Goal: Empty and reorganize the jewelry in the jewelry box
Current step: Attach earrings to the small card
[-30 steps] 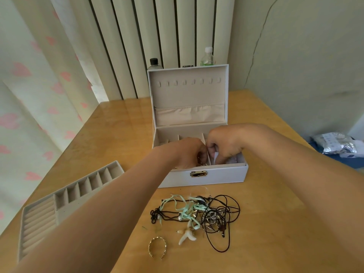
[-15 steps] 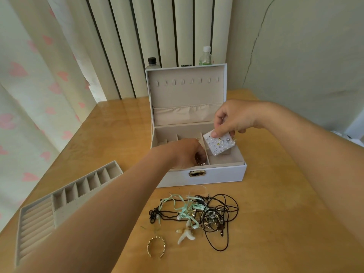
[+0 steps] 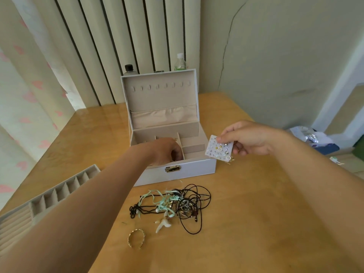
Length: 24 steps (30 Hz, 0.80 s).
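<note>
Your right hand [image 3: 250,141] pinches earring card [image 3: 218,147], now lifted clear of jewelry box [image 3: 177,174]; emptying continues. Left hand [image 3: 165,150] inside box, grip hidden.

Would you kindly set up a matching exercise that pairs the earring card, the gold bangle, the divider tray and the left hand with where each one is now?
Things
1. earring card
2. gold bangle
3. divider tray
4. left hand

Places
A. reaching down into the open jewelry box
B. lying on the table at the left edge of the view
C. pinched in the right hand, by the box's front right corner
D. on the table, nearer the camera than the tangle of cords

Pairs: 1-C, 2-D, 3-B, 4-A
</note>
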Motion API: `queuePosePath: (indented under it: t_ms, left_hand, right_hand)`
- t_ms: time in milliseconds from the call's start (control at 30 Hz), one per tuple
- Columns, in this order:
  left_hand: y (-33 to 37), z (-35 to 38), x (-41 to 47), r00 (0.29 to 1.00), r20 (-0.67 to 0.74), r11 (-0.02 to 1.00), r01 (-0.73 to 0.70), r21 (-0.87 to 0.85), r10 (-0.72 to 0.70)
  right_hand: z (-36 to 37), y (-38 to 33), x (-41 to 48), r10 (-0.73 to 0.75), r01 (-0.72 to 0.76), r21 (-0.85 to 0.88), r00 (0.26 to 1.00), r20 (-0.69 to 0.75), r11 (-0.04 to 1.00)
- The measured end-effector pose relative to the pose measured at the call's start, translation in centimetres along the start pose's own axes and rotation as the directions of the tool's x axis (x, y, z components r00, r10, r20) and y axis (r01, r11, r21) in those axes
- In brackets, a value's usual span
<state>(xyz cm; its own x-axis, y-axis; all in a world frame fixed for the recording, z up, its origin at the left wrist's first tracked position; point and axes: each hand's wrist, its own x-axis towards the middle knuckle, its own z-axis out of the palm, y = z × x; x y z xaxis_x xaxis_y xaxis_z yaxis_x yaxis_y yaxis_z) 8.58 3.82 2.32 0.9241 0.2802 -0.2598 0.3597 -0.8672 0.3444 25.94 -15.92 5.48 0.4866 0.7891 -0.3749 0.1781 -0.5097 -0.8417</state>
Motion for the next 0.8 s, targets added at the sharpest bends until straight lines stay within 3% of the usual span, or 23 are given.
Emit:
queuePosePath:
  t_ms: [200, 367, 700, 800]
  left_hand:
    - [0.2, 0.1, -0.1, 0.999, -0.032, 0.999, 0.030, 0.022, -0.029]
    - [0.3, 0.2, 0.0, 0.998, -0.040, 0.999, 0.046, 0.024, -0.045]
    - [0.0, 0.5, 0.2, 0.997, -0.057, 0.999, 0.046, 0.001, -0.046]
    - [-0.1, 0.6, 0.3, 0.997, -0.060, 0.999, 0.039, 0.009, -0.039]
  right_hand:
    - [-0.6, 4.9, -1.6, 0.107, -0.102, 0.108, 0.993, -0.047, 0.989]
    - [0.0, 6.8, -2.1, 0.148, -0.141, 0.068, 0.982, -0.117, 0.988]
    - [0.9, 8.2, -1.7, 0.004, -0.007, -0.014, 0.975, -0.221, 1.000]
    - [0.9, 9.1, -1.6, -0.033, 0.057, 0.068, 0.950, -0.311, 0.996]
